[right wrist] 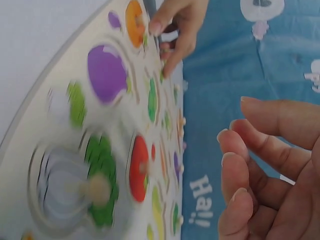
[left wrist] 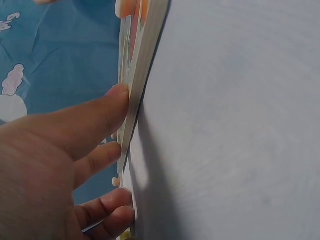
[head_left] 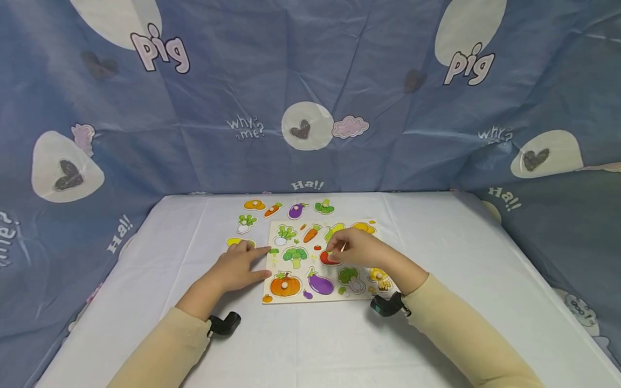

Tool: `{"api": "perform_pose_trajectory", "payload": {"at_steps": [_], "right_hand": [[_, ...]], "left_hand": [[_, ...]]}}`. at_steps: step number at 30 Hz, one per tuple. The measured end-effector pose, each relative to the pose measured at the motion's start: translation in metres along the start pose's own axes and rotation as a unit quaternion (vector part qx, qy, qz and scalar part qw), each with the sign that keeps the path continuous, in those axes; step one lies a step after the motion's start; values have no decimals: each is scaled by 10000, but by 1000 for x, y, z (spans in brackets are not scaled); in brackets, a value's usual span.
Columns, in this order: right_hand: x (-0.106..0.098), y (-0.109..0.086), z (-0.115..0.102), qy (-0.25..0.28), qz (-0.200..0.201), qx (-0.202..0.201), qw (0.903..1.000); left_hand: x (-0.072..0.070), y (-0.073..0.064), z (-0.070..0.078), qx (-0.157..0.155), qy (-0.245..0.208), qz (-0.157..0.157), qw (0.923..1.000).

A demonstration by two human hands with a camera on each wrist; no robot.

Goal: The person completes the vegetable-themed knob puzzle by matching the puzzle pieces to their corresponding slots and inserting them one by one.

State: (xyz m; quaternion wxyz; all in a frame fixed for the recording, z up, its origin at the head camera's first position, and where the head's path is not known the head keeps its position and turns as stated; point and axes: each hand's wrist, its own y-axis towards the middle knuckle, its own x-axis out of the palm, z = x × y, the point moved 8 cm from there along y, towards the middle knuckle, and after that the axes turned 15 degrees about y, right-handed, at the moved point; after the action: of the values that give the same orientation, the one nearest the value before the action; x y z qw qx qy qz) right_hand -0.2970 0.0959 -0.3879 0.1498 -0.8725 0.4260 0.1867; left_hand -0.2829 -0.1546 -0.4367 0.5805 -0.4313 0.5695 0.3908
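Fingers [right wrist: 235, 172] of the right hand [head_left: 356, 248] are loosely bent and released: the right wrist view shows nothing between thumb and fingertips, and a gap beneath them. In the head view this hand hovers just right of the centre of the frame, over the tomato [right wrist: 136, 180], which sits in its slot in the board [head_left: 315, 299] with its knob showing. The left hand [head_left: 237, 268], left of centre, grasps nothing; its thumb and index finger extend to touch the left edge of the board, and its other fingers are bent beside a yellow piece [head_left: 237, 242], which they partly cover.

The board lies in the lower middle of the frame. Also seated, knobs up, are the pumpkin [head_left: 285, 285] at its lower left, the bok choy [head_left: 350, 279] at lower centre and a yellow figure [head_left: 380, 278] at its lower right, close to the right forearm.

5 more loose pieces lie beyond the board, near the middle of the frame: an orange pair [head_left: 254, 205], a carrot [head_left: 273, 209], an eggplant [head_left: 297, 210] and a broccoli [head_left: 324, 207] in a row, with a radish [head_left: 246, 222] below the row's left end.

A white cloth [head_left: 301, 350] covers the table; a blue curtain [head_left: 262, 81] fills the upper frame, printed with 2 "pig" labels. Beige sleeves [head_left: 160, 345] enter from the bottom corners.
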Motion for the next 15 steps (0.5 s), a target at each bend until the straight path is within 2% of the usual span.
{"api": "perform_pose_trajectory", "payload": {"at_steps": [7, 15], "right_hand": [[-23, -13, 14, -127, 192, -131, 9996], [-44, -26, 29, -462, 522, 2, 9976]], "left_hand": [[-2, -1, 0, -20, 16, -50, 10000], [-1, -1, 0, 1, 17, -33, 10000]]}}
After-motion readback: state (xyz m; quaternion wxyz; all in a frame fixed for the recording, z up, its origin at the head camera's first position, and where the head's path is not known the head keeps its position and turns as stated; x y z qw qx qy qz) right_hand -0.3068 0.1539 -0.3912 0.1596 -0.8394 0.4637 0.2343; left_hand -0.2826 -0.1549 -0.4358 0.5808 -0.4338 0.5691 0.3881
